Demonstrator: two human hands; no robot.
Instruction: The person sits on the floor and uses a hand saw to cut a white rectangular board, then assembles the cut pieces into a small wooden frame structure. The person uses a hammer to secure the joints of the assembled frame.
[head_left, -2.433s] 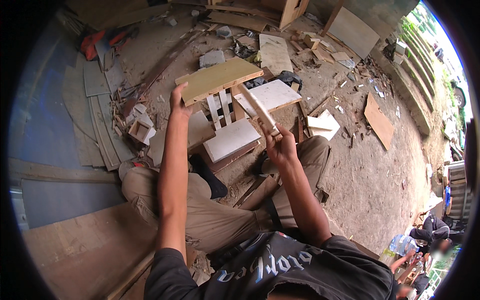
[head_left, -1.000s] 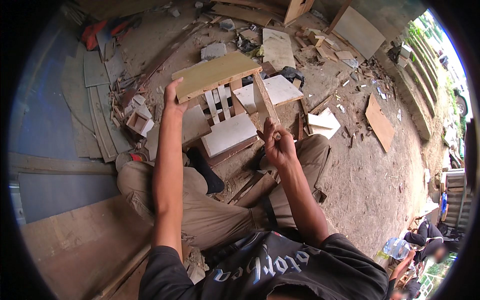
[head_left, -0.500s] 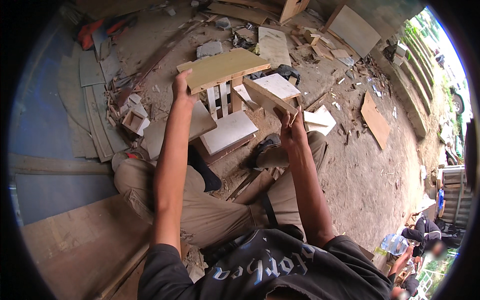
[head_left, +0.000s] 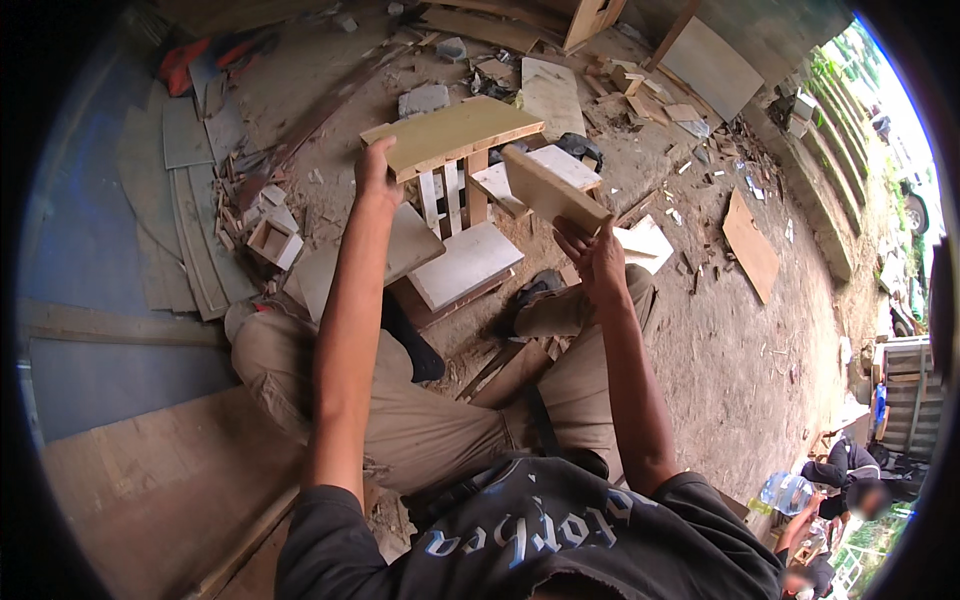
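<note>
My left hand (head_left: 376, 172) is closed on the near left end of a wide, yellowish wooden board (head_left: 460, 132), held up flat in front of me. In my right hand (head_left: 598, 262) is a smaller, narrow wooden board (head_left: 553, 190), tilted with its broad face showing and its lower right end in my fingers. The two boards are apart, with a gap between them. Below them lie a white-topped board (head_left: 466, 268) and a greyish panel (head_left: 405, 240). Pale upright slats (head_left: 440, 198) show under the yellowish board.
Another white board (head_left: 565, 165) sits behind the narrow one. A small open wooden box (head_left: 273, 243) stands among scraps at left. Loose panels lie around, including a brown sheet (head_left: 750, 245) on the right. Other people (head_left: 840, 470) are at the far lower right, beside a large clear water bottle (head_left: 785, 492).
My right hand has turned the narrow board, so its broad face shows more, and the fingers have shifted along its end. The left hand and yellowish board have barely moved.
</note>
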